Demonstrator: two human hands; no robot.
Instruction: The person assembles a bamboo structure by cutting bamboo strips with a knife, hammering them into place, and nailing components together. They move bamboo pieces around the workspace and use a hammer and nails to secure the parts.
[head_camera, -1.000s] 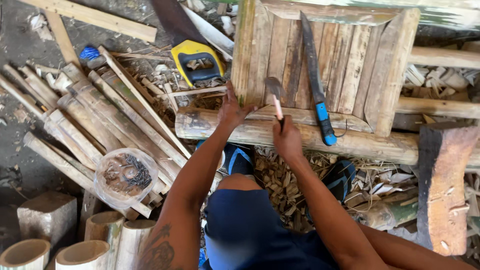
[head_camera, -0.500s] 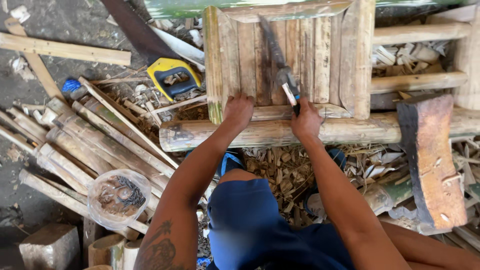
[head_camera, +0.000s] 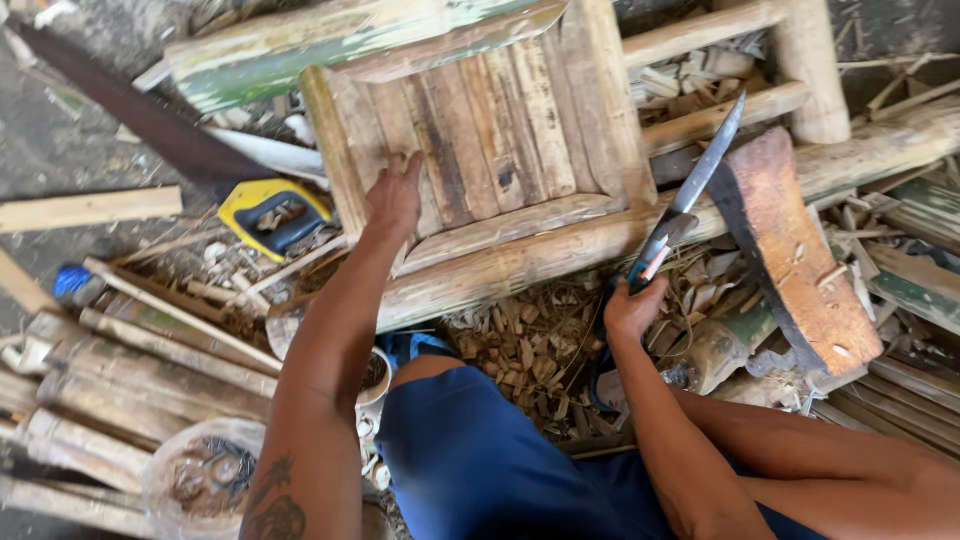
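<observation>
A square seat panel of bamboo slats (head_camera: 480, 140) sits in a frame of thick bamboo poles in front of me. My left hand (head_camera: 393, 200) lies flat on the panel's near left corner, fingers spread. My right hand (head_camera: 632, 308) grips the blue handle of a long knife (head_camera: 690, 190), whose blade points up and to the right, off the panel, above the near bamboo pole (head_camera: 560, 255). A small light-coloured piece shows at the handle beside my fingers.
A thick wooden slab (head_camera: 790, 250) leans to the right of the knife. A handsaw with a yellow handle (head_camera: 270, 210) lies at the left. Cut bamboo poles (head_camera: 110, 380) are piled at lower left beside a clear bag (head_camera: 205, 480). Shavings (head_camera: 530, 350) cover the ground by my knees.
My right hand has lifted the knife off the slats and drawn it down to the right. My left hand has slid up onto the panel's corner. The view has shifted.
</observation>
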